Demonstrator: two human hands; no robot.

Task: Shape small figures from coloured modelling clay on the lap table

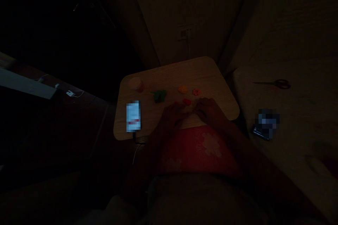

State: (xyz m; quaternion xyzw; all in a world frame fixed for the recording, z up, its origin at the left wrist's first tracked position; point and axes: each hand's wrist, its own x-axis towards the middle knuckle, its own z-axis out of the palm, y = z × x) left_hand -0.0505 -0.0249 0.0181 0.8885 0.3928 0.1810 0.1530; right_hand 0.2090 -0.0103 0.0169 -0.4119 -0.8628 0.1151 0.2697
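In dim light, my left hand and my right hand meet near the front edge of a small wooden table. Their fingers are curled, with the tips close together; whatever lies between them is too dark to make out. Just beyond the fingertips is a small red lump. Behind it sit a reddish flower-shaped piece and an orange rounded piece. A green, irregular piece lies farther left, beyond my left hand.
A lit phone with a cable rests at the table's left. Behind it stands a small tub or cup. On the surface to the right are scissors and a dark, blurred object. A wall socket is behind the table.
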